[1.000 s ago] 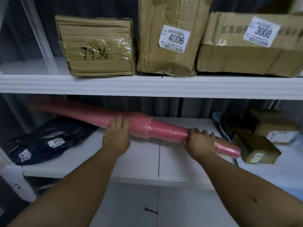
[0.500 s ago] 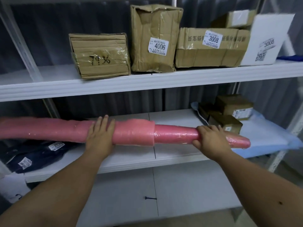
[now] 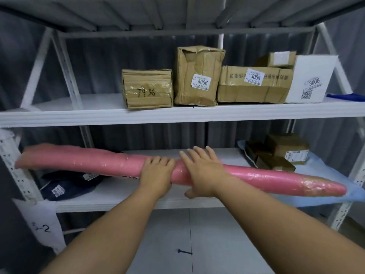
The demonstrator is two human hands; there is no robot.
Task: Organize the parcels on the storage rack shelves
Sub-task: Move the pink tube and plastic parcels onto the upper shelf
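We judge we are mid-placement on the rack (image 3: pixel 177 115): the long pink roll (image 3: pixel 88 162) lies across the front of the lower shelf (image 3: pixel 126 196), its left end at the left upright above a dark bag (image 3: pixel 65 186), its right end sticking out past the front right corner. Our left hand (image 3: pixel 156 175) grips the roll's middle with curled fingers, and our right hand (image 3: pixel 201 171) lies over it just beside, fingers straight, thumb tucked below. Next, we would push the right end back towards the small boxes (image 3: pixel 276 153) so nothing overhangs.
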